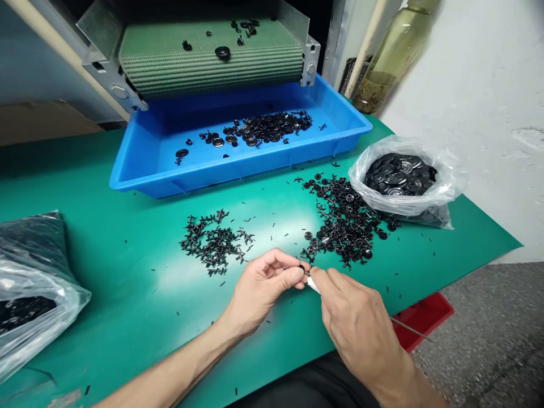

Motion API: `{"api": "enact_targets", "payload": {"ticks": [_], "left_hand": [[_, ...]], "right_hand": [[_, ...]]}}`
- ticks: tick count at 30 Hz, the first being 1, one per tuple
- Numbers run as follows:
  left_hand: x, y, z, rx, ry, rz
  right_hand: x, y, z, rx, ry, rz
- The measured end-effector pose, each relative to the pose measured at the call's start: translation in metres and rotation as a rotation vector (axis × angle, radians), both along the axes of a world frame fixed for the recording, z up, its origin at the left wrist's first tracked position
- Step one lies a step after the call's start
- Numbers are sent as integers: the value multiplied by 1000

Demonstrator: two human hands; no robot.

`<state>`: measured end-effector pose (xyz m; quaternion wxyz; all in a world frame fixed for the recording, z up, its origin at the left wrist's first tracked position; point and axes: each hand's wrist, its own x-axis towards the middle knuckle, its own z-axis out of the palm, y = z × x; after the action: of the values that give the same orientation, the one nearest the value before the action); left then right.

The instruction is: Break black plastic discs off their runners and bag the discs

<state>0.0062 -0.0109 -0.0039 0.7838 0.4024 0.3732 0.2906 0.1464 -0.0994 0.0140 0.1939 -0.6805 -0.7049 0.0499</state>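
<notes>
My left hand (266,283) pinches a small black plastic part (301,268) between thumb and fingers. My right hand (355,309) is closed round a thin tool with a white section (313,285). Its tip meets the black part, and a slim metal rod (410,328) sticks out behind the hand. The tool's exact kind is hidden by my fingers. Just beyond my hands lies a heap of round black plastic pieces (344,221) on the green tabletop (148,306). Left of it is a smaller pile of branched black pieces (212,241).
A blue tray (242,170) with black parts stands under a green conveyor belt (212,62). An open plastic bag (403,204) of black discs is at right, another bag (38,255) at left. Behind are a bottle (386,62) and wall; a red bin (429,317) sits below the edge.
</notes>
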Motion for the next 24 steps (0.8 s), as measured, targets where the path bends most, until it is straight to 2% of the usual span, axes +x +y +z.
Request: {"api": "enact_targets", "payload": {"ticks": [5,9,13,17,20,24], "left_hand": [[5,-7,-1,23,33,146],[4,-9,-4,-4,54,169],[2,-5,-5,-12,-27,152],[0,-2,-3,-47,-98,144],[-1,-2,-1,-37,-54,90],[0,-1,0,40,73,-43]], "right_hand": [[-5,6,-9,-177,414,-150],[6,11,-15,-194,406,-273],[16,21,-14,-101,222,-200],[18,33,-9,-218,90,-155],[21,35,-5,-215,159,-125],[20,26,4,-137,334,-32]]}}
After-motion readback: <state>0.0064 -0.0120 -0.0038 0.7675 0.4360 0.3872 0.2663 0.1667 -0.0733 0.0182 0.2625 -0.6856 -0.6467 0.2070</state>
